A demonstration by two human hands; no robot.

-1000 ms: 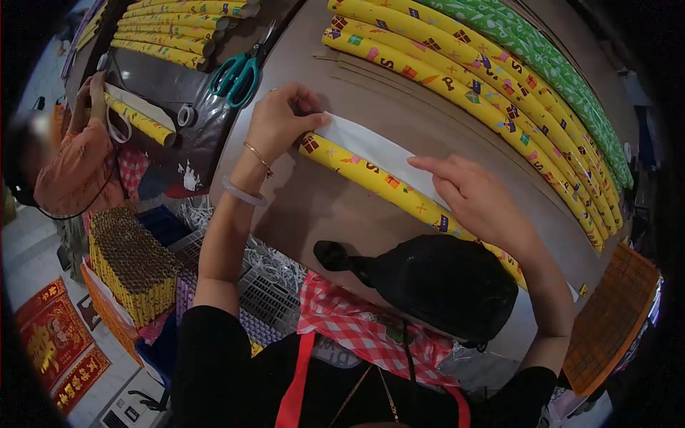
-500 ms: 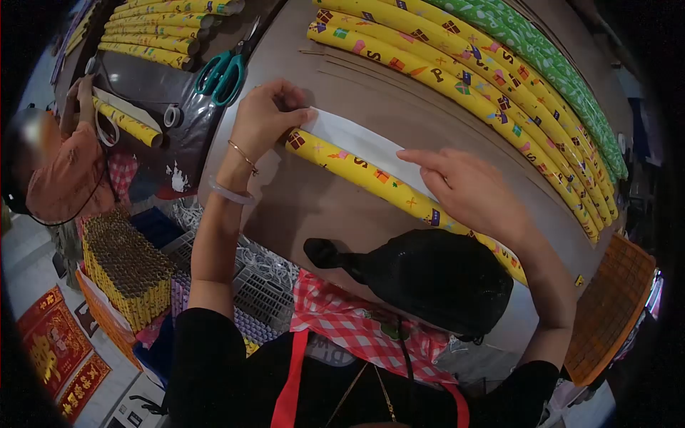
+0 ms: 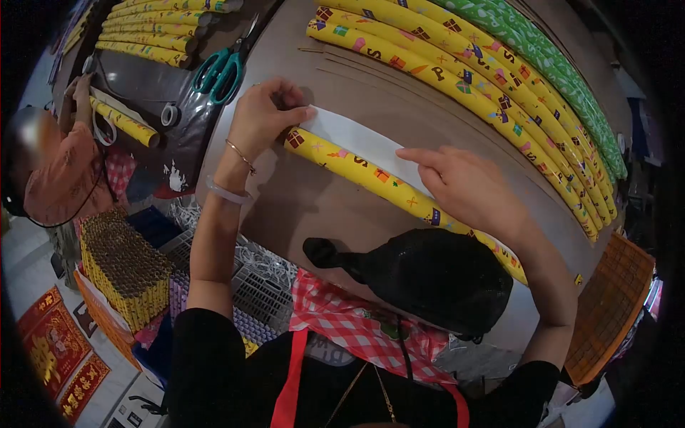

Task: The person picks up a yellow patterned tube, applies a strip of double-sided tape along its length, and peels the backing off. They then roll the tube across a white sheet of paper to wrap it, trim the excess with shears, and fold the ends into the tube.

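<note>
While the yellow printed roll lay on the bench, the left hand stood at its upper end, thumb and curled fingers slightly apart, and the right hand had its forefinger on the white strip, thumb apart. An orange crate at lower left held upright yellow tubes (packed tightly); white shreds lay around a grey crate. A black cap partly hid the roll's lower end; the orange basket's contents were hard to make out.
</note>
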